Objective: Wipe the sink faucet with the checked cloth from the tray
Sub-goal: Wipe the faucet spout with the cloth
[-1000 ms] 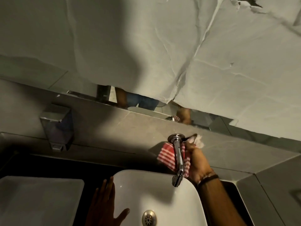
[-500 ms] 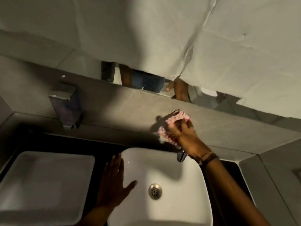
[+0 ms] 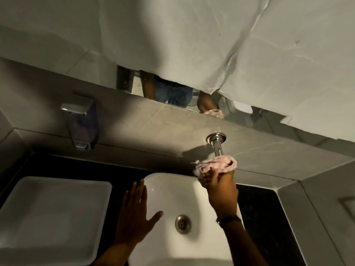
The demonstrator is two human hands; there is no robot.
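A chrome faucet (image 3: pixel 217 144) juts from the grey tiled wall above a white sink (image 3: pixel 172 189). My right hand (image 3: pixel 221 191) grips the red-and-white checked cloth (image 3: pixel 217 164), bunched around the faucet's spout; only the wall flange and upper spout show, the outlet end is hidden under cloth and hand. My left hand (image 3: pixel 134 214) lies flat with fingers spread on the sink's left rim, holding nothing. A white rectangular tray (image 3: pixel 51 214) sits left of the sink.
A chrome soap dispenser (image 3: pixel 80 123) hangs on the wall at the left. A mirror strip (image 3: pixel 172 93) above the tiles is mostly covered by crumpled white paper (image 3: pixel 211 39). The drain (image 3: pixel 182 224) sits mid-sink. Dark countertop (image 3: pixel 269 217) flanks the basin.
My right hand has slid the cloth down the spout from the faucet's wall end toward its outlet, baring the flange. The left hand stays on the sink rim.
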